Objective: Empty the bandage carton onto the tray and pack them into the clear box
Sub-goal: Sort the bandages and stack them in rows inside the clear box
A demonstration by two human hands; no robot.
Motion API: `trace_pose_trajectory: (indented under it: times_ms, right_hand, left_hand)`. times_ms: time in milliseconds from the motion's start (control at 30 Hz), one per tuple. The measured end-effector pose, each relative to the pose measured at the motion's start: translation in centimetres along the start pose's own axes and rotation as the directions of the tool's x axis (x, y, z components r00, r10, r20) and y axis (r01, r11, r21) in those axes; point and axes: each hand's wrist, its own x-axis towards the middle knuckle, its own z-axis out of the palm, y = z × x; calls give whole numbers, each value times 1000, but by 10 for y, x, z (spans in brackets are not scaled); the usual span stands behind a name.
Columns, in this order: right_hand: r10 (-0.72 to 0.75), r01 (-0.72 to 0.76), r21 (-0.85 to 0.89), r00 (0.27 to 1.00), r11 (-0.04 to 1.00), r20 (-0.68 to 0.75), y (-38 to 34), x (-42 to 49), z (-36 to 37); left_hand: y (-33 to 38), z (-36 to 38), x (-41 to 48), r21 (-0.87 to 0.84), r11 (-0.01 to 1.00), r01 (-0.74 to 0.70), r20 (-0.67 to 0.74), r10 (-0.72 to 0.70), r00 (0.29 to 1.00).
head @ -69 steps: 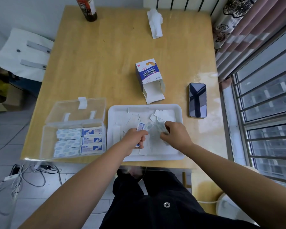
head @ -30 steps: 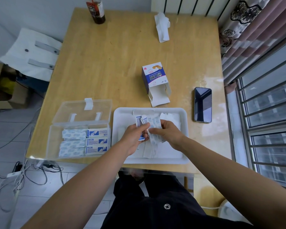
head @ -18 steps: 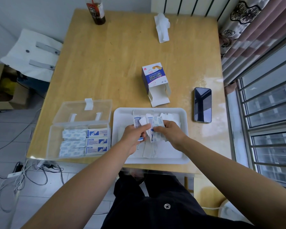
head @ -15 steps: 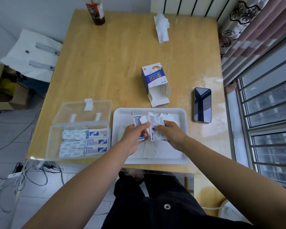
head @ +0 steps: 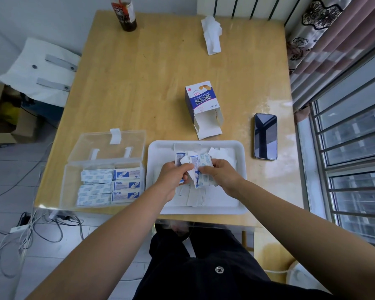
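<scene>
Over the white tray both hands meet. My left hand grips a small stack of wrapped bandages, and my right hand pinches another bunch of bandages beside it. More loose bandages lie in the tray under my hands. The clear box stands open left of the tray, with two columns of packed bandages inside and its lid folded back. The open bandage carton lies on its side behind the tray.
A black phone lies right of the tray. A dark bottle and a crumpled tissue stand at the table's far edge. A white chair is at the left, cables on the floor, and a window grille at the right.
My right hand lifted a bunch of bandages off the tray and brought it up against the stack in my left hand. Both hands now hold their bandages together above the tray.
</scene>
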Motion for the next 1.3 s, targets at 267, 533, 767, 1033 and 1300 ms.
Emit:
trace_pose_trajectory:
  times_ms: [267,533,767,1033,1300]
  right_hand:
    - [12,-14,-43,998,999,-60,-2,1,5]
    - [1,-8,-59,992,998,-128,5,2,-1]
    - [-13,14,23,999,1000,-49,3,0,0]
    - [-38,43,68,997,997,-65,-3,1,-6]
    - [16,-18,-13,987,1000,-161,5,3,-13]
  left_hand:
    - [-6,-1,4,34,999,37,-71,-35,997]
    - [-9,-1,4,407,898,-164,-307,304,902]
    - [-2,6,0,141,988,-57,-60,66,996]
    - [-1,0,6,-3,1000,22,-3,-22,1000]
    - [4,-4,4,-278,940,197,47,-192,980]
